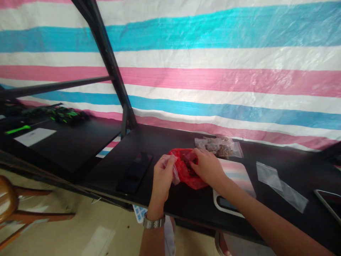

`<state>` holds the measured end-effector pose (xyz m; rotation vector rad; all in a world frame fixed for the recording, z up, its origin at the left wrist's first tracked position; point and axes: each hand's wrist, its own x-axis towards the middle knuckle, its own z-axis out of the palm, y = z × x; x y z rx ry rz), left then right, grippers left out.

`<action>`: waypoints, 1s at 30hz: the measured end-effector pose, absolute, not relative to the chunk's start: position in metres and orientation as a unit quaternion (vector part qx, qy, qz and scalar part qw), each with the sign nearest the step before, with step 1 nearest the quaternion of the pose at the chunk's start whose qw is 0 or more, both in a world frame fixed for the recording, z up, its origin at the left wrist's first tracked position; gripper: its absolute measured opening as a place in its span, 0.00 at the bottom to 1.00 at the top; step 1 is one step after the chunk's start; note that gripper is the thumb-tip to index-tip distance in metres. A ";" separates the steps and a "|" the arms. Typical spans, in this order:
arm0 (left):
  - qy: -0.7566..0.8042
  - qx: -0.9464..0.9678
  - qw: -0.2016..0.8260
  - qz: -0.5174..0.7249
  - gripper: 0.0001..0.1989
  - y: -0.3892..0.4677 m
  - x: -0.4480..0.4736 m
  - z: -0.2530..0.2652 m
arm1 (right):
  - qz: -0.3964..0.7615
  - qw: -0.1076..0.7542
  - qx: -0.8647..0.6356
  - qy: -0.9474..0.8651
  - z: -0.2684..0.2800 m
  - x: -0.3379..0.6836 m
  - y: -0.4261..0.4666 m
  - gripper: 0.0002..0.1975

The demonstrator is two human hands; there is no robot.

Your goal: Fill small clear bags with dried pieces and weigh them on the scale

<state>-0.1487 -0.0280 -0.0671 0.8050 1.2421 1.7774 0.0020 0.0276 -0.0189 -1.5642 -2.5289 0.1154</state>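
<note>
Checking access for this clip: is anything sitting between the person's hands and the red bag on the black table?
Nothing visible does. The right hand already reaches into the red bag, and the left hand pinches a small clear bag at its edge. The black phone and the filled clear bags lie off to the sides.

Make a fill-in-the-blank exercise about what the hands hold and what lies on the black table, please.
1. The right hand reaches into a bag whose colour is ____.
2. The left hand wears a metal ____ at its wrist.
3. A dark phone lies on the black table to the ____ of the left hand.
4. Behind the table hangs a tarp with pink, white and ____ stripes.

Missing words: red; watch; left; blue
</note>
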 end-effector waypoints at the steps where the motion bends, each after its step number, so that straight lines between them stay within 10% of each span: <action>1: 0.468 0.295 0.416 0.721 0.15 -0.028 -0.147 -0.065 | 0.027 0.081 -0.532 -0.842 -0.018 0.007 0.026 0.11; 30: 0.362 0.236 0.407 0.805 0.12 -0.020 -0.133 -0.063 | 0.110 0.114 -0.497 -0.853 -0.028 0.022 0.033 0.12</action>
